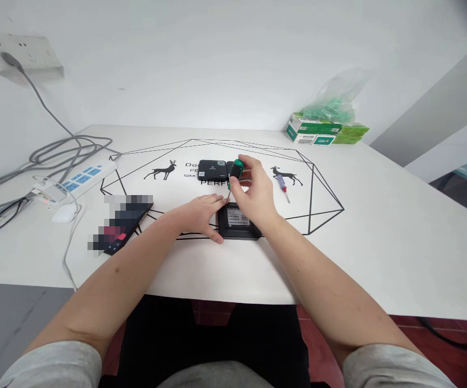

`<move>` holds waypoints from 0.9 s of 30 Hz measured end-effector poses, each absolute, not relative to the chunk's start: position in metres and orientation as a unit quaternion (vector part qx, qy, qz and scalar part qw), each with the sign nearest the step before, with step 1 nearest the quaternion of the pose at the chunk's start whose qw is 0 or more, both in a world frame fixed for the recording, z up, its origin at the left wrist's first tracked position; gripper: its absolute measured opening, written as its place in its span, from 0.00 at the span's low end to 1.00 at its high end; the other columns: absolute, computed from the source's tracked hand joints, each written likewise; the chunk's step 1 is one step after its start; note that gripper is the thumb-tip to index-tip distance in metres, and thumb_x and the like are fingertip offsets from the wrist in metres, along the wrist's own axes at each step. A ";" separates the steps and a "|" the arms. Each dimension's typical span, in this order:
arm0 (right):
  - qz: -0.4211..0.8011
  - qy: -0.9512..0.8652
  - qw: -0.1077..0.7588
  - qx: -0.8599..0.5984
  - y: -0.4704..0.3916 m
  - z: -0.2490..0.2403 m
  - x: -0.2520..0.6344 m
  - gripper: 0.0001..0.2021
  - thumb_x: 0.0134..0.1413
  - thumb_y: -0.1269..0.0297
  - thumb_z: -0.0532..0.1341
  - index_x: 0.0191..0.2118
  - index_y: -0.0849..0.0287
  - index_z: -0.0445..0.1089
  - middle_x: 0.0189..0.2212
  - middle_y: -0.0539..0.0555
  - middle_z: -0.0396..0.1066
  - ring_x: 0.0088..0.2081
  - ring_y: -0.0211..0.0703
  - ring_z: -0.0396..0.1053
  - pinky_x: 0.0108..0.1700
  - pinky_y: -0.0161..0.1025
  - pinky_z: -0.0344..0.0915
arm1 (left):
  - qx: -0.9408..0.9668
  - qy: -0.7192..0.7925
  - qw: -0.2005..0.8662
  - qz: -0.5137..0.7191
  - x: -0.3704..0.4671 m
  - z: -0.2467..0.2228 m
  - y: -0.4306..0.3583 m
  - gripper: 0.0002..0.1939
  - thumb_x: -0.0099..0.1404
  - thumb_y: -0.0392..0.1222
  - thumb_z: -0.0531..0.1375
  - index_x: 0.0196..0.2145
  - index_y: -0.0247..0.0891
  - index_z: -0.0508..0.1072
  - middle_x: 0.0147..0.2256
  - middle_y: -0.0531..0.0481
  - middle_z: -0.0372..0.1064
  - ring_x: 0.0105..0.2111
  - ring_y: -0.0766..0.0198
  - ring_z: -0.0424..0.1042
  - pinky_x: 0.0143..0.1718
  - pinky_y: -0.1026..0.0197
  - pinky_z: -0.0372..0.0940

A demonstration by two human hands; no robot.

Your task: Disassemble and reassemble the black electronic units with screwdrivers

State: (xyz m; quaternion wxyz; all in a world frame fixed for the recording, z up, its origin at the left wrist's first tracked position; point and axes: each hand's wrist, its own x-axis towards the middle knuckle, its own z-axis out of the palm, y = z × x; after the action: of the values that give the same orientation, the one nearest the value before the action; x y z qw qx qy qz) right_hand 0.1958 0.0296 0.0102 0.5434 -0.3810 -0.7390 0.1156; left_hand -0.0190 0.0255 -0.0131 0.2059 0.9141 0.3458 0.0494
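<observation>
One screwdriver [237,170], tip down toward a black case [237,221], long axis aslant, in the right hand's grip [259,189].

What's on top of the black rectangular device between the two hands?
White printed label. Green-and-black screwdriver held at the far-left corner of the device; tip contact unclear. Right hand hides the far-right part.

We get bright, diffuse light, seemingly from above: the socket [33,51], far left of the right hand [253,186] and its grip, casts a soft shadow. Nearer left, coarse pixels mask a dark device [130,221]. Far right, wide-angle stretch (plus corner darkening) shows.
</observation>
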 end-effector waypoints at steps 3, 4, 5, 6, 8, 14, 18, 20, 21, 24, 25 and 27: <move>0.118 -0.737 0.549 -0.377 0.030 0.010 0.196 0.24 0.65 0.64 0.61 0.65 0.51 0.64 0.58 0.60 0.76 0.45 0.49 0.79 0.42 0.51 0.85 | 0.914 0.345 0.205 0.056 -0.020 -0.016 0.027 0.70 0.57 0.80 0.70 0.80 0.36 0.49 0.77 0.30 0.52 0.76 0.32 0.54 0.75 0.39 0.51; 0.120 -0.736 0.550 -0.376 0.030 0.010 0.196 0.24 0.65 0.64 0.61 0.65 0.51 0.64 0.58 0.60 0.76 0.45 0.49 0.79 0.42 0.51 0.85 | 0.913 0.347 0.205 0.055 -0.020 -0.016 0.027 0.71 0.57 0.80 0.70 0.80 0.35 0.48 0.77 0.29 0.53 0.76 0.32 0.54 0.75 0.39 0.52; 0.122 -0.735 0.551 -0.376 0.030 0.010 0.196 0.24 0.65 0.63 0.61 0.65 0.51 0.63 0.58 0.60 0.76 0.45 0.50 0.79 0.42 0.52 0.85 | 0.912 0.351 0.205 0.053 -0.020 -0.016 0.027 0.71 0.56 0.80 0.71 0.80 0.34 0.48 0.77 0.29 0.53 0.76 0.32 0.54 0.75 0.39 0.51; 0.123 -0.735 0.551 -0.375 0.030 0.010 0.196 0.24 0.65 0.63 0.61 0.66 0.50 0.63 0.58 0.60 0.76 0.45 0.50 0.79 0.42 0.52 0.85 | 0.911 0.355 0.205 0.049 -0.019 -0.016 0.027 0.72 0.56 0.79 0.71 0.80 0.33 0.49 0.77 0.28 0.52 0.76 0.31 0.54 0.75 0.40 0.51; 0.126 -0.733 0.553 -0.374 0.030 0.010 0.196 0.25 0.66 0.63 0.61 0.66 0.49 0.63 0.57 0.60 0.76 0.45 0.50 0.79 0.42 0.52 0.85 | 0.908 0.365 0.203 0.040 -0.019 -0.016 0.027 0.72 0.55 0.79 0.72 0.80 0.31 0.49 0.77 0.27 0.51 0.76 0.30 0.52 0.76 0.40 0.49; 0.125 -0.727 0.564 -0.372 0.031 0.010 0.199 0.25 0.66 0.63 0.62 0.66 0.48 0.63 0.56 0.59 0.75 0.45 0.50 0.79 0.41 0.51 0.85 | 0.906 0.370 0.204 0.029 -0.017 -0.012 0.025 0.72 0.55 0.79 0.71 0.80 0.32 0.48 0.78 0.28 0.49 0.77 0.29 0.51 0.77 0.39 0.48; 0.121 -0.736 0.554 -0.369 0.032 0.009 0.198 0.25 0.66 0.63 0.61 0.66 0.48 0.63 0.57 0.59 0.76 0.45 0.50 0.79 0.41 0.51 0.85 | 0.902 0.377 0.208 0.023 -0.017 -0.012 0.024 0.73 0.55 0.79 0.71 0.80 0.30 0.49 0.78 0.27 0.47 0.77 0.29 0.50 0.77 0.40 0.47; 0.118 -0.737 0.555 -0.367 0.031 0.008 0.197 0.24 0.66 0.63 0.61 0.66 0.49 0.64 0.57 0.59 0.76 0.45 0.50 0.79 0.41 0.51 0.86 | 0.903 0.373 0.211 0.030 -0.018 -0.013 0.025 0.73 0.56 0.79 0.71 0.81 0.32 0.47 0.79 0.28 0.47 0.77 0.30 0.49 0.76 0.40 0.48; 0.118 -0.737 0.556 -0.365 0.031 0.008 0.196 0.24 0.66 0.63 0.61 0.65 0.49 0.64 0.57 0.60 0.76 0.45 0.50 0.80 0.41 0.51 0.86 | 0.905 0.366 0.213 0.036 -0.018 -0.013 0.025 0.72 0.56 0.79 0.71 0.81 0.34 0.46 0.79 0.29 0.48 0.77 0.30 0.50 0.76 0.39 0.49; 0.114 -0.738 0.557 -0.364 0.030 0.008 0.195 0.24 0.65 0.63 0.61 0.65 0.49 0.64 0.57 0.60 0.76 0.45 0.50 0.80 0.41 0.51 0.86 | 0.912 0.348 0.213 0.052 -0.019 -0.015 0.027 0.71 0.57 0.79 0.70 0.82 0.39 0.45 0.78 0.32 0.50 0.77 0.30 0.52 0.75 0.37 0.51; 0.112 -0.739 0.556 -0.364 0.030 0.009 0.195 0.24 0.65 0.63 0.61 0.65 0.50 0.64 0.57 0.60 0.77 0.45 0.50 0.80 0.41 0.51 0.86 | 0.913 0.344 0.212 0.056 -0.020 -0.016 0.027 0.71 0.57 0.80 0.70 0.82 0.40 0.44 0.78 0.32 0.50 0.76 0.30 0.52 0.75 0.37 0.51; 0.107 -0.740 0.554 -0.367 0.030 0.009 0.195 0.24 0.65 0.63 0.61 0.65 0.50 0.64 0.57 0.60 0.77 0.45 0.50 0.80 0.41 0.51 0.86 | 0.914 0.342 0.211 0.059 -0.020 -0.017 0.028 0.72 0.57 0.80 0.70 0.82 0.41 0.44 0.77 0.32 0.52 0.75 0.30 0.54 0.74 0.37 0.52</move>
State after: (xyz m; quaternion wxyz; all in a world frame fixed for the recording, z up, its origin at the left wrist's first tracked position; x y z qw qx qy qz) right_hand 0.1947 0.0295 0.0092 0.5538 -0.3666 -0.7398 0.1075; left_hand -0.0201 0.0278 -0.0168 0.2110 0.9139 0.3417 0.0588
